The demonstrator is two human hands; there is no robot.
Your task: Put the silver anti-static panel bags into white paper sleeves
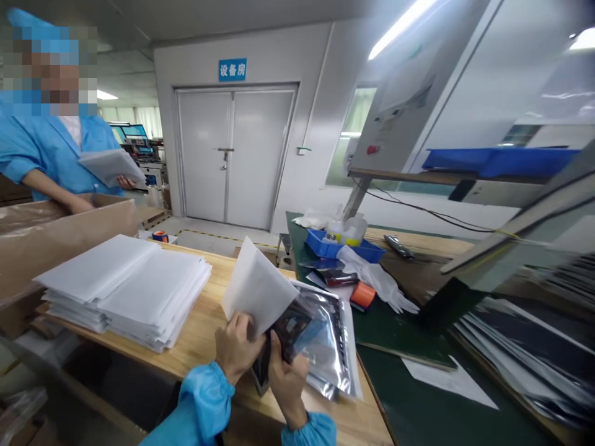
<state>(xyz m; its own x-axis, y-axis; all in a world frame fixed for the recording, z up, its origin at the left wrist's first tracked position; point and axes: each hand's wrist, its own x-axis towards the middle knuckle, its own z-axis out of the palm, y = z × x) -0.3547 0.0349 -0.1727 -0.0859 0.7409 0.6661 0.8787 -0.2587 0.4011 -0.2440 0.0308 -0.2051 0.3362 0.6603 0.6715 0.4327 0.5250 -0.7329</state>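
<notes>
My left hand [236, 345] grips a white foam sleeve [257, 287] that stands up off the wooden table [204, 322]. A dark flat part [284, 334] pokes out of the sleeve's lower end. My right hand [287, 379] pinches that dark part from below. Both hands are closed and sit close together near the table's front edge. Just behind them lies a pile of silvery plastic bags [331, 337].
Stacks of white foam sleeves [127, 288] lie at left beside a brown carton [56, 238]. A person in a blue coat [51, 155] holds a sheet behind it. A green mat [400, 322], a blue tray [341, 246], white gloves [379, 279] and orange tape [362, 294] lie at right.
</notes>
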